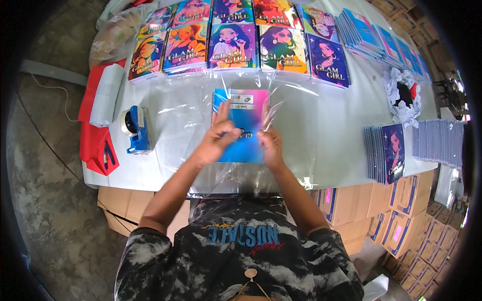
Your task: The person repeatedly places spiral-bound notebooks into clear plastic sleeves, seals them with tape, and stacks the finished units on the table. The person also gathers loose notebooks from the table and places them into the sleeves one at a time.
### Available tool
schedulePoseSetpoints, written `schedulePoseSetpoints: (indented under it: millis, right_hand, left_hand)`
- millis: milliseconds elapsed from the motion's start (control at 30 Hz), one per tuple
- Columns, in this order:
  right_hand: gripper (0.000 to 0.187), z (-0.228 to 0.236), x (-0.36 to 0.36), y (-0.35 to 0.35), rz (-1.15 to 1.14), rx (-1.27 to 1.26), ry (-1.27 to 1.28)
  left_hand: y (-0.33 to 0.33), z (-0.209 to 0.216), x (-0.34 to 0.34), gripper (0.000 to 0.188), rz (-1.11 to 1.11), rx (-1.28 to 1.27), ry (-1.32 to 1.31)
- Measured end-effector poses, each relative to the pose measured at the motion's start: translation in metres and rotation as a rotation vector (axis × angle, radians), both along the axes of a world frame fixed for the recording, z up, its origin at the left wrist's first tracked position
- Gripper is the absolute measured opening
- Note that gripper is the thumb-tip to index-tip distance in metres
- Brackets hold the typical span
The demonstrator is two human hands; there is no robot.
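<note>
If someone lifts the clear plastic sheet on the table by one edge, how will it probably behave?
The clear plastic sheet would probably hang limp, since it wrinkles around the blue notebook. It looks thin and light, so it may flutter. Its glossy surface suggests it could slip between the left hand and right hand.

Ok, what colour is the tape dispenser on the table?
Blue, with a white roll: the tape dispenser shows best in the head view.
</note>
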State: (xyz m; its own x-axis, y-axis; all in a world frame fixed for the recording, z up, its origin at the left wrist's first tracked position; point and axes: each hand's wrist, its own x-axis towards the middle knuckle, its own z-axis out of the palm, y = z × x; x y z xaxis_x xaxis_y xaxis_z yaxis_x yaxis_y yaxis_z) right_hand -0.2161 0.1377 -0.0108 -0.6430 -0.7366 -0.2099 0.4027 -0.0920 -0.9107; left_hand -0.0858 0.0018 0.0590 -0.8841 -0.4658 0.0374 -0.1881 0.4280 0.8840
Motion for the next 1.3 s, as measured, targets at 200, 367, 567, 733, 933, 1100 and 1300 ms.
schedulePoseSetpoints:
  millis: [200, 367, 567, 733, 933, 1100, 1300]
  right_hand:
    - [0.027, 0.025, 0.018, -0.004, 0.235, -0.049, 0.506]
    - [0.026, 0.044, 0.021, -0.02, 0.327, 0.274, 1.025]
    - [0.024, 0.04, 0.019, -0.032, 0.341, 0.362, 1.314]
    - [0.025, 0.037, 0.021, -0.031, 0.341, 0.353, 1.341]
    - [0.024, 0.037, 0.022, -0.031, 0.332, 0.367, 1.336]
    - [0.025, 0.038, 0.022, -0.031, 0.304, 0.362, 1.321]
    - [0.027, 0.036, 0.019, -0.031, 0.318, 0.334, 1.209]
  left_hand:
    - [0.034, -0.022, -0.007, 0.03, -0.073, -0.465, -0.326]
    - [0.008, -0.01, -0.002, 0.07, -0.137, 0.244, -0.012]
    - [-0.079, -0.013, -0.056, 0.068, 0.452, -0.903, 0.047]
    - [-0.143, -0.006, -0.129, 0.056, 0.017, -0.475, -0.19]
    - [-0.126, 0.002, -0.145, 0.052, 0.191, -0.35, -0.174]
    - [-0.123, 0.008, -0.11, 0.026, 0.411, -0.276, -0.099]
    - [-0.024, -0.02, -0.013, 0.05, 0.277, -0.824, -0.315]
